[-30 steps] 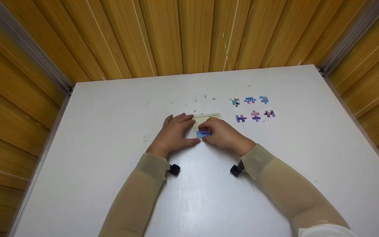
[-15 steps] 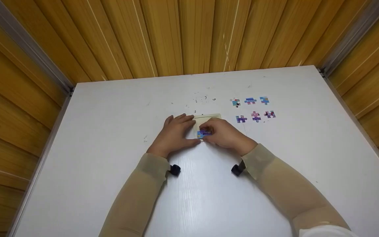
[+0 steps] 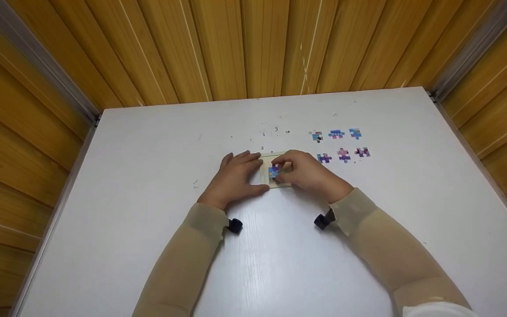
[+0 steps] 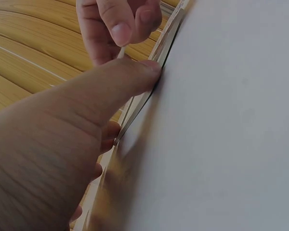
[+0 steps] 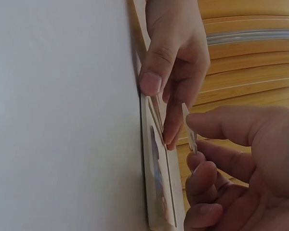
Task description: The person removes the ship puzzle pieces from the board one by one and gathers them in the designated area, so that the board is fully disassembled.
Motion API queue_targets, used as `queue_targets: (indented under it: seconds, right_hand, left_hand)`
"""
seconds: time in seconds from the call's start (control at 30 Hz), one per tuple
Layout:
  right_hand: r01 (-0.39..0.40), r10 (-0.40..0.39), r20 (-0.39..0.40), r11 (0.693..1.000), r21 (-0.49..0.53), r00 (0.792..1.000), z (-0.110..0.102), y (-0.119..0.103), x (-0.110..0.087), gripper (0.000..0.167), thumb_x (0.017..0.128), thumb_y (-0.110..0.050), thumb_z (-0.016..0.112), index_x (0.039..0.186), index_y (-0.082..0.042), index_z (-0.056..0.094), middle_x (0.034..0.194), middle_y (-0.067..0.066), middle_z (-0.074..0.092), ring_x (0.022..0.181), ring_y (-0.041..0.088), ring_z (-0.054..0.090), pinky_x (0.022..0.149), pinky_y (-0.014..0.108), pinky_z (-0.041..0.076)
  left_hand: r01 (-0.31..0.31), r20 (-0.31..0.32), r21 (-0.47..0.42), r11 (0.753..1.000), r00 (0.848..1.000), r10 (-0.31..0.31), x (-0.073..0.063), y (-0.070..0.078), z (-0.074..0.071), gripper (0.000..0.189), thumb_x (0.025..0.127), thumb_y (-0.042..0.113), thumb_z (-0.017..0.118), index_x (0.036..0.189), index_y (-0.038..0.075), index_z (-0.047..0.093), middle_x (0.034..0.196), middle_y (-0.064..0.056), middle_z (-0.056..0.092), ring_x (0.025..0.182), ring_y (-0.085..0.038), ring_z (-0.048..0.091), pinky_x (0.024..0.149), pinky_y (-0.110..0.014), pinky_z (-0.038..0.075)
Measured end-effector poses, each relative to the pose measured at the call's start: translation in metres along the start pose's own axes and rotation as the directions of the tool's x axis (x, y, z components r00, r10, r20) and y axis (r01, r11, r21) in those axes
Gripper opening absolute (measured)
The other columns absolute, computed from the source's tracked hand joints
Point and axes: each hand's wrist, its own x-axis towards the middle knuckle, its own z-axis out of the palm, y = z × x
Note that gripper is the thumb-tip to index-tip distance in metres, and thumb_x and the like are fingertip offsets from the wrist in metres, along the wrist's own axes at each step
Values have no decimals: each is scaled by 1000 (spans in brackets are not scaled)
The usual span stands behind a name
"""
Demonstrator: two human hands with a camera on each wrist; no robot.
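Observation:
A small pale wooden puzzle tray point(image 3: 264, 176) lies on the white table. My left hand point(image 3: 236, 178) holds its left side, the thumb on the near edge and the fingertips towards the far left corner. My right hand point(image 3: 308, 174) is over the tray's right part and pinches a blue and purple jigsaw piece point(image 3: 273, 172) between thumb and fingers. In the right wrist view this jigsaw piece point(image 5: 189, 129) stands tilted edge-on, raised off the tray. Inside the tray lies a coloured patch point(image 5: 157, 166), perhaps another piece, which my right hand mostly covers from above.
Several loose jigsaw pieces lie in two rows right of the tray, among them a blue one point(image 3: 355, 133) and a pink one point(image 3: 343, 154). Small dark marks point(image 3: 275, 130) dot the white table point(image 3: 192, 132) behind the tray. Wood-panelled walls point(image 3: 222, 48) stand around the table.
My right hand has lifted the jigsaw piece from the tray's near left area and moved slightly up and right with it. My left hand stays on the tray.

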Motion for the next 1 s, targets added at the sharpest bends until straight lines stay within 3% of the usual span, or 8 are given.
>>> queue_targets:
  seconds: [0.17,0.23,0.53,0.7,0.77,1.0]
  right_hand:
    - [22,-22,-33,1000,11,999,-15,2,-4,47,102,-19,82,147,-11,75,140,12,72,93,21,58,78,30,50]
    - [26,-25,-49,999,29,998,-21,4,-7,47,101,-19,84,147,-12,75,137,12,73,90,20,57,73,28,49]
    - [28,-22,-119,998,50,993,-42,15,-22,46,101,-18,85,146,-17,77,139,8,75,93,25,58,72,25,47]
    - [26,-16,-165,998,62,986,-53,21,-32,34,100,-18,87,134,-18,81,116,14,74,89,24,56,68,23,46]
    - [48,-36,-182,997,62,983,-57,24,-36,28,100,-16,88,127,-16,83,114,14,74,90,25,56,70,23,46]
    - [77,-71,-215,997,22,974,-69,32,-49,11,99,-12,88,110,-10,86,136,9,76,107,28,61,84,18,50]
  left_hand:
    - [15,6,-8,1000,1000,-15,2,3,0,85,96,65,82,164,20,61,178,3,51,174,-25,36,146,-62,15]
    - [27,11,-10,1000,1000,-26,3,4,1,85,95,65,83,165,20,61,178,4,51,174,-24,35,146,-61,14]
    - [44,15,-13,999,999,-44,3,5,4,87,94,65,84,166,22,60,179,5,50,174,-23,35,147,-59,13]
    - [44,11,-12,999,999,-44,3,5,4,86,95,64,84,165,22,60,179,5,50,174,-23,35,147,-59,13]
    - [42,10,-11,999,999,-42,3,5,4,86,95,64,84,165,22,60,179,5,50,174,-23,35,147,-59,13]
    - [39,12,-23,999,999,-39,3,5,4,85,95,63,84,165,22,60,179,5,50,175,-23,34,147,-59,12]
